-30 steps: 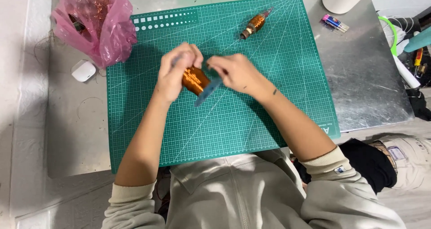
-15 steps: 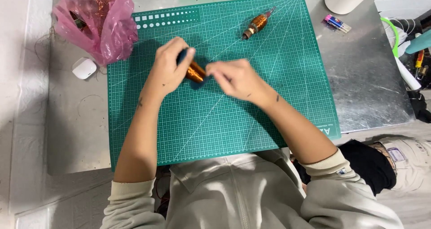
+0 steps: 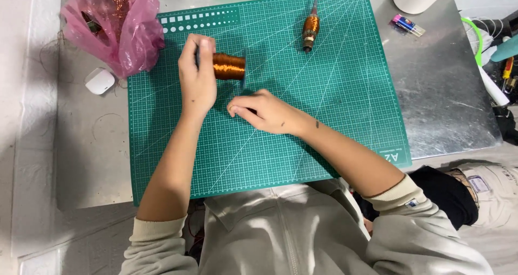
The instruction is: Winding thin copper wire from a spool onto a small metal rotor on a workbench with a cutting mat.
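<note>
One copper-wire spool [image 3: 229, 66] in left hand [image 3: 197, 75], right hand [image 3: 263, 111] just below.

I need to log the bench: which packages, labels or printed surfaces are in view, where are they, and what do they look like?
Pink plastic bag: far left corner, crumpled, translucent, coppery tangle inside.
Green cutting mat: centre, rectangular, white grid and markings.
Copper wire spool: in the left hand, cylindrical, shiny orange.
Small packet: far right, flat, blue and pink.

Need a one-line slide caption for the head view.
Left hand holds a copper-wire spool over the green cutting mat; right hand rests beside it.
</note>
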